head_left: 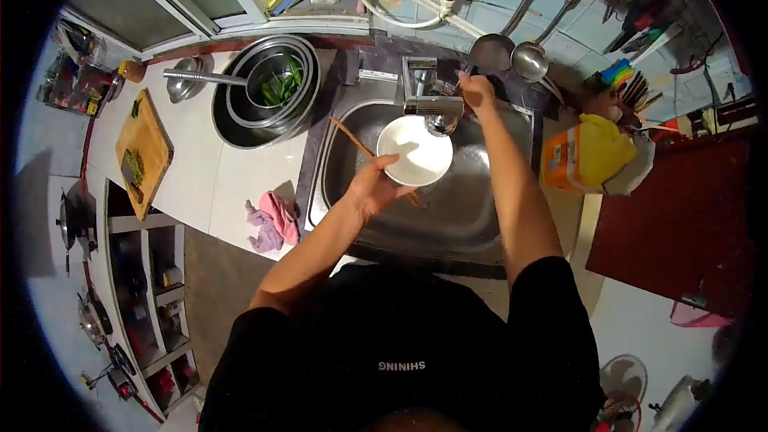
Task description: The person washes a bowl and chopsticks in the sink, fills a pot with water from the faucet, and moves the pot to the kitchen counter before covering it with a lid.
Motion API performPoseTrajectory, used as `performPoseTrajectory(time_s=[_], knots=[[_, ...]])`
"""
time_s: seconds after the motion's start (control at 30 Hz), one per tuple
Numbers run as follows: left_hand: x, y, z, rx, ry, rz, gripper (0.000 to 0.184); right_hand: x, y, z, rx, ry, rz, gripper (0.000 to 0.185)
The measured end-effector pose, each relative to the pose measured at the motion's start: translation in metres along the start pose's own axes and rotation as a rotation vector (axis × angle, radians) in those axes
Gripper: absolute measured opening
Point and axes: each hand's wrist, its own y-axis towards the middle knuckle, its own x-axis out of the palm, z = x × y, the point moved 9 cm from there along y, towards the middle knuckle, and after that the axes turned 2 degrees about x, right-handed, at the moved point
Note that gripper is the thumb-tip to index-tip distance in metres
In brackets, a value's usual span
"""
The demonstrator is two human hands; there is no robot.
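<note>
1. Room: tiled wall (588,32) is rising behind the sink, two ladles (528,62) hanging against it; dark red panel (672,208) is standing at right.
2. Bench (188,168): white top is running along the left, carrying nested pots (309,108), a small pan of green peppers (276,92) inside them, handle pointing left. Wooden board (161,140) is lying further left; pink-and-purple cloth (274,222) is lying near the sink.
3. Sink (476,216): steel basin is sitting below the bowl.
4. Faucet (433,104): chrome, is projecting over the basin toward the person.
5. White bowl (414,148): is sitting over the basin by the spout, mouth facing up; round, no long axis.
6. Hands: left hand (373,186) is grasping the bowl, thumb at the rim. Right hand (478,94) is curling at the faucet's right side; can't tell if it's gripping.
7. Brown stick (350,134): long axis is running far-left to near-right, partly hidden by left hand and bowl.
</note>
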Motion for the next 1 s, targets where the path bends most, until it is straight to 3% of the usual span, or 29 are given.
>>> performPoseTrajectory(time_s=[0.03, 0.07, 0.13, 0.17, 0.23, 0.3, 0.37, 0.43, 0.47, 0.57, 0.6, 0.7, 0.73, 0.83, 0.87, 0.9, 0.97, 1.0], knots=[[0.002, 0.002, 0.001, 0.000, -0.006, 0.005, 0.052, -0.009, -0.011, 0.004, 0.044, 0.072, -0.015, 0.040], [0.002, 0.002, 0.005, 0.022, 0.051, 0.044, 0.052, -0.024, -0.036, -0.007, -0.101, 0.030, 0.063, 0.033], [0.002, 0.006, 0.012, 0.085, 0.131, 0.071, 0.052, -0.055, -0.098, -0.030, -0.105, 0.056, 0.204, 0.027], [0.001, 0.008, 0.015, 0.117, 0.171, 0.087, 0.051, -0.065, -0.135, -0.053, -0.124, 0.017, 0.165, 0.019], [-0.023, 0.034, 0.009, 0.099, 0.209, 0.121, 0.050, -0.055, -0.194, -0.092, -0.492, 0.109, 0.205, 0.011], [-0.035, 0.054, -0.001, 0.093, 0.186, 0.073, 0.049, -0.032, -0.241, -0.137, -0.763, -0.002, 0.022, 0.014], [-0.012, 0.037, 0.008, 0.116, 0.343, 0.034, 0.045, 0.000, -0.245, -0.117, -0.918, -0.155, -0.051, 0.015], [-0.001, 0.032, 0.016, 0.156, 0.494, -0.032, 0.037, 0.001, -0.235, -0.106, -0.955, -0.190, 0.023, 0.014], [0.001, 0.029, 0.017, 0.185, 0.435, -0.006, 0.049, 0.001, -0.233, -0.102, -0.975, -0.208, 0.055, 0.014], [0.005, 0.044, -0.004, 0.278, 0.070, -0.214, 0.052, 0.028, -0.218, -0.116, -0.134, -0.167, -0.103, 0.012], [-0.008, 0.053, -0.013, 0.229, 0.037, -0.161, 0.054, 0.029, -0.217, -0.122, -0.040, -0.234, -0.176, 0.012], [-0.014, 0.034, 0.013, 0.184, 0.282, -0.193, 0.054, 0.034, -0.233, -0.116, -0.894, -0.153, 0.082, 0.014], [-0.006, 0.022, 0.025, 0.229, 0.361, -0.189, 0.050, 0.022, -0.236, -0.110, -1.042, -0.217, 0.091, 0.016], [-0.030, 0.056, 0.010, 0.286, 0.295, -0.125, 0.045, 0.036, -0.228, -0.113, -0.795, -0.106, 0.095, 0.018], [-0.037, 0.067, 0.000, 0.382, 0.094, -0.035, 0.044, 0.033, -0.222, -0.134, -0.479, -0.193, -0.067, 0.019], [-0.053, 0.101, -0.026, 0.252, -0.110, -0.184, 0.046, 0.052, -0.221, -0.128, -0.344, -0.278, -0.117, 0.021], [-0.063, 0.103, -0.031, 0.035, -0.190, -0.249, 0.046, 0.057, -0.233, -0.124, -0.696, -0.142, 0.156, 0.022], [-0.060, 0.086, -0.015, 0.096, -0.015, -0.164, 0.045, 0.053, -0.237, -0.120, -0.874, -0.197, 0.102, 0.022]])
